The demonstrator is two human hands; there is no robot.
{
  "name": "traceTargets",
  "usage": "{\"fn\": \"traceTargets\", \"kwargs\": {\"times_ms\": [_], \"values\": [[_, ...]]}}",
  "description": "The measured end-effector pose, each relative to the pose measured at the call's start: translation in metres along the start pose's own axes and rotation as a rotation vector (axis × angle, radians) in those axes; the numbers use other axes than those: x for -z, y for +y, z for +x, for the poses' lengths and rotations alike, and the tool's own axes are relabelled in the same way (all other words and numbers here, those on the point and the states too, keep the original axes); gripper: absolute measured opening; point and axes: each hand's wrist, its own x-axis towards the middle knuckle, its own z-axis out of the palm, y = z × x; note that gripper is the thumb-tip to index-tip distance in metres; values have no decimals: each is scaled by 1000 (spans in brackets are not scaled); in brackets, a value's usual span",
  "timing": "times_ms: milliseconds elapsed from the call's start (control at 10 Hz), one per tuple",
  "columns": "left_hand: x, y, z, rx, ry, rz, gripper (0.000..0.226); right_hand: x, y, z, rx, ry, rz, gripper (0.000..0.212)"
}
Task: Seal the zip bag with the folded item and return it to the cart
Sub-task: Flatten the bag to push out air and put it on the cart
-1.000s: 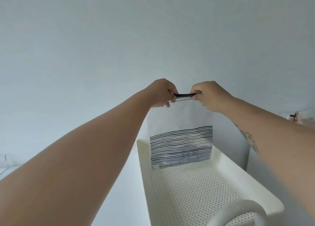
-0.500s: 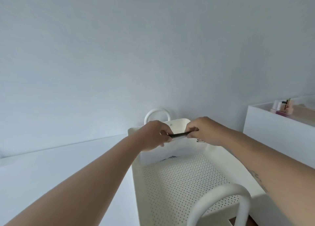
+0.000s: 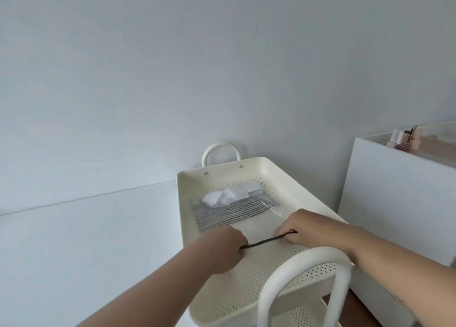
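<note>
Two hands pinch the dark zip strip (image 3: pixel 267 240) of the zip bag (image 3: pixel 249 221) at its opposite ends: the left hand (image 3: pixel 223 246) is curled closed on the left end, the right hand (image 3: pixel 299 228) closed on the right end, thumb and fingers nipped together on the strip in each case. The bag lies flat on the perforated floor of the cart's top tray (image 3: pixel 283 176), stretching away from the hands toward the far handle (image 3: pixel 221 151). Its long axis runs from the zip edge, nearest the person, out to the striped section, where the folded item (image 3: pixel 230 196) shows as a white bundle at the far end. The zip strip itself runs crosswise, left to right, slightly higher on the right-hand side, and sits between the two hands with both about equally near it. Whether the strip is pressed shut along its whole run cannot be told from this view, though it reads as one thin dark line. Judging by how the bag rests, the sealing looks finished or nearly so, and what likely remains is for both hands to let go and draw back toward the near handle (image 3: pixel 303 284). A white cabinet (image 3: pixel 394 203) stands just beside the cart on the right.
</note>
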Motion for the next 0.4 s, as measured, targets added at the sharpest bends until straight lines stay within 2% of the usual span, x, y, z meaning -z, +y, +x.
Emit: {"fn": "traceTargets", "kwargs": {"times_ms": [200,300,400], "values": [[-2,-15,17,68,-19,11,32,-10,4,17,-7,60,-70,22],[-5,-17,23,125,-31,-22,36,-15,6,22,-22,58,-12,23],[-2,-18,23,127,-21,-69,60,-1,3,28,-138,92,102,52]]}}
